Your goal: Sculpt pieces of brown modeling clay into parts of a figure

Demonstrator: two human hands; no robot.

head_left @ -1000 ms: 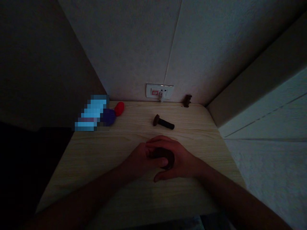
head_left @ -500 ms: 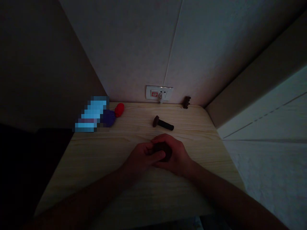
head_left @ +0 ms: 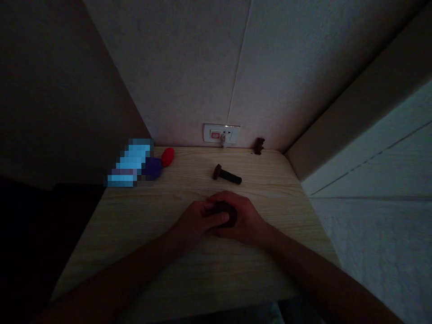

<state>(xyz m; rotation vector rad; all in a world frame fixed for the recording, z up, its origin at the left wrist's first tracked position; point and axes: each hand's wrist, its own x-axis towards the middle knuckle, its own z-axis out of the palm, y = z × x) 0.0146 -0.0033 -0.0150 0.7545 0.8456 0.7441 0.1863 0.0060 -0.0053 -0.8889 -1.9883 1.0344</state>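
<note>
Between both hands is a dark brown rounded lump (head_left: 231, 212), possibly modelling clay; dim light hides its texture. My left hand (head_left: 199, 221) is closed on its left side, the thumb lying across its top. Curved around the far and right sides, my right hand (head_left: 249, 220) grips the same lump. Just beyond the hands lies a short black rod with a brown disc-like head (head_left: 217, 172), resembling a bolt or small mallet. A red rounded lump (head_left: 168, 157) and a purple one (head_left: 153, 168) touch at the back left.
All this rests on a pale wood-grain tabletop (head_left: 135, 225). A small dark brown piece (head_left: 259, 146) stands by the back wall. Above the table's rear edge is a wall socket (head_left: 221, 134) with a plug. A pixelated bright blue rectangle (head_left: 131, 159) sits at the far left.
My right hand's fingers and thumb, spread wider a second ago, have closed in around the brown lump. The left thumb stays on top. The view has shifted slightly.
</note>
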